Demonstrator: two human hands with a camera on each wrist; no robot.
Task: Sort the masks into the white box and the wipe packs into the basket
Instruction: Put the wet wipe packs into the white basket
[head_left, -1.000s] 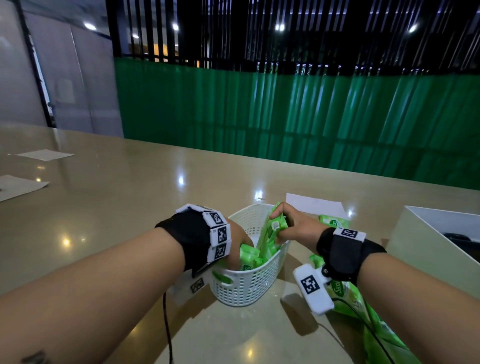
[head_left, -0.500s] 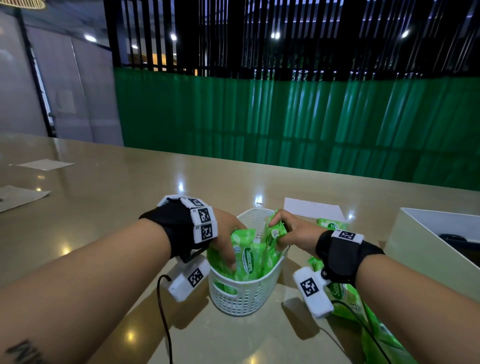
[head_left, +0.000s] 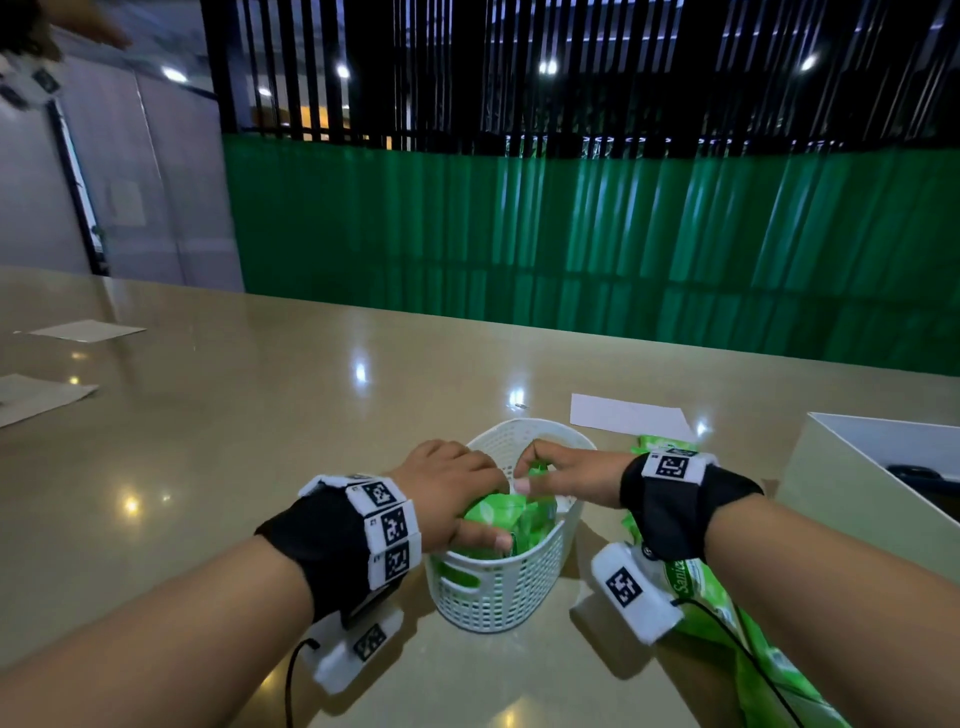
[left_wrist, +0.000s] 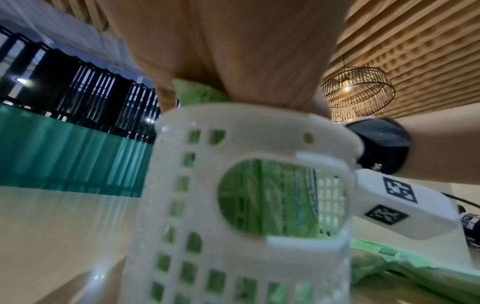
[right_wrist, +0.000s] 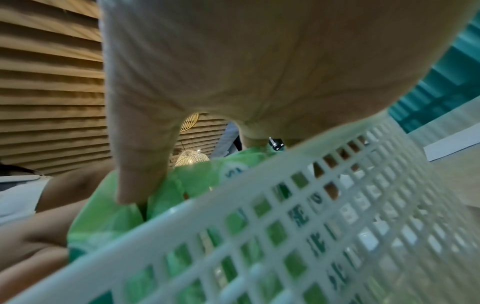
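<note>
Wipe packs (head_left: 498, 525) upright in basket (head_left: 498, 597) | left hand (head_left: 449, 488) grip pinching them | right hand (head_left: 566, 475) grip pinching them

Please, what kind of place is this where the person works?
Probably a café, lobby or similar public interior, not a home: a long glossy table, a woven pendant lamp under a slatted wooden ceiling, and a green corrugated partition below black vertical bars.

Beige table (head_left: 218, 415), white paper sheet (head_left: 628, 418), green corrugated fence (head_left: 571, 249)
</note>
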